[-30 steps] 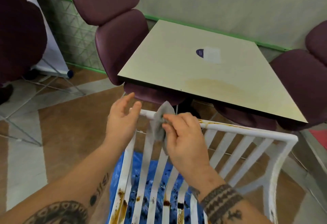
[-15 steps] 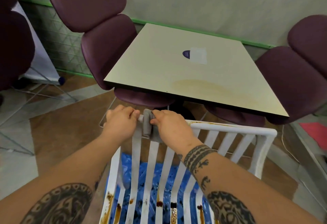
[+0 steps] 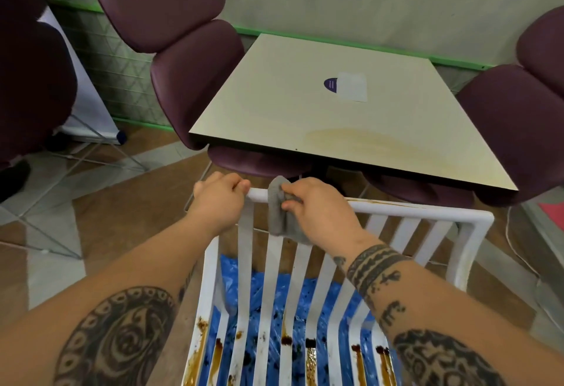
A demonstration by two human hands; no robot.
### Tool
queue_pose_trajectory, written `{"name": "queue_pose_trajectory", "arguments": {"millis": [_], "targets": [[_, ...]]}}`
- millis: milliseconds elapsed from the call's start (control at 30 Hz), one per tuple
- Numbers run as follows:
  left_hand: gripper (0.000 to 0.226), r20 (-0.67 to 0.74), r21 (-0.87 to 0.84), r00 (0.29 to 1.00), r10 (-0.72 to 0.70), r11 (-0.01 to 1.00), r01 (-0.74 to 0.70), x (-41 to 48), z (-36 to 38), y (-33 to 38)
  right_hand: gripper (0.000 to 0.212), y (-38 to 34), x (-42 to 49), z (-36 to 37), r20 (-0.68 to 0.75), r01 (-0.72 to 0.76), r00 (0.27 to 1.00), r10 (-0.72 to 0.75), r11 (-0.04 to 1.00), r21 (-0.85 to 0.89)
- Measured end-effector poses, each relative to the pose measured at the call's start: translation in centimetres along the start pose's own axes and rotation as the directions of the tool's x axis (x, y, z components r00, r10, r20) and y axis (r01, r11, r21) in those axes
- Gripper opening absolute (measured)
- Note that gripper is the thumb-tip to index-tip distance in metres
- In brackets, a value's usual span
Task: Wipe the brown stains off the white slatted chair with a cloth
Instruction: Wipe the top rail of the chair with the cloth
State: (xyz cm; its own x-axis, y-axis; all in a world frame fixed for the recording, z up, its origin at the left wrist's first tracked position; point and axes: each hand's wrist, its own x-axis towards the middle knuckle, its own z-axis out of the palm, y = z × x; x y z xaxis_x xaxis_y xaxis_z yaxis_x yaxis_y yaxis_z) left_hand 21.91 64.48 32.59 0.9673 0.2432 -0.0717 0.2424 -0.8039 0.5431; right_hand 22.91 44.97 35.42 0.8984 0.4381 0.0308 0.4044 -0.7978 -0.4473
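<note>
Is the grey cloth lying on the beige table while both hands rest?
No, the right hand presses the grey cloth on the white chair's top rail, which the left hand grips.

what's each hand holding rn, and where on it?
Right hand pinches the grey cloth near its upper part, draped over the chair's top rail. Left hand grips that rail at its left end.
</note>
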Motion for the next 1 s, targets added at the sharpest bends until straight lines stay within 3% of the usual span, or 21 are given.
{"name": "queue_pose_trajectory", "arguments": {"millis": [200,333,467,533,667,733,800,900,1000], "targets": [[0.033,-0.076,-0.021,0.994,0.079,0.997,-0.081,-0.6,0.0,-0.3,0.015,2.1,-0.2,3.5,-0.387,0.015,0.919,-0.069,0.990,-0.140],[0.025,-0.174,-0.049,0.975,0.139,0.988,-0.150,-0.1,1.4,-1.6,0.015,2.0,-0.5,5.1,-0.572,-0.056,0.820,0.007,0.996,-0.069],[0.032,-0.282,-0.103,0.944,0.169,0.973,-0.205,0.8,2.7,-2.9,0.019,1.9,-0.1,4.3,-0.549,-0.150,0.826,0.127,0.989,0.002],[0.031,-0.335,-0.103,0.920,0.201,0.963,-0.249,1.0,3.0,-3.1,0.021,2.3,0.1,3.3,-0.498,-0.261,0.845,0.193,0.963,-0.070],[0.039,-0.384,-0.087,0.898,0.216,0.960,-0.268,1.1,3.6,-3.2,0.021,3.7,-0.2,2.6,-0.572,-0.342,0.776,0.265,0.939,-0.030],[0.042,-0.392,-0.105,0.901,0.187,0.963,-0.246,0.9,3.5,-3.1,0.024,3.3,-0.4,3.3,-0.664,-0.198,0.732,0.152,0.980,0.006],[0.042,-0.396,-0.122,0.901,0.179,0.962,-0.245,0.7,3.5,-3.0,0.027,2.3,-0.5,4.5,-0.669,-0.032,0.741,-0.052,0.993,-0.112],[0.041,-0.363,-0.135,0.914,0.181,0.960,-0.244,0.3,3.4,-2.9,0.028,1.7,-0.5,6.8,-0.568,0.033,0.798,-0.201,0.956,-0.292],[0.042,-0.334,-0.162,0.926,0.174,0.957,-0.239,0.0,3.2,-2.7,0.021,2.9,-1.6,8.3,-0.636,0.059,0.731,-0.248,0.951,-0.302]]}}
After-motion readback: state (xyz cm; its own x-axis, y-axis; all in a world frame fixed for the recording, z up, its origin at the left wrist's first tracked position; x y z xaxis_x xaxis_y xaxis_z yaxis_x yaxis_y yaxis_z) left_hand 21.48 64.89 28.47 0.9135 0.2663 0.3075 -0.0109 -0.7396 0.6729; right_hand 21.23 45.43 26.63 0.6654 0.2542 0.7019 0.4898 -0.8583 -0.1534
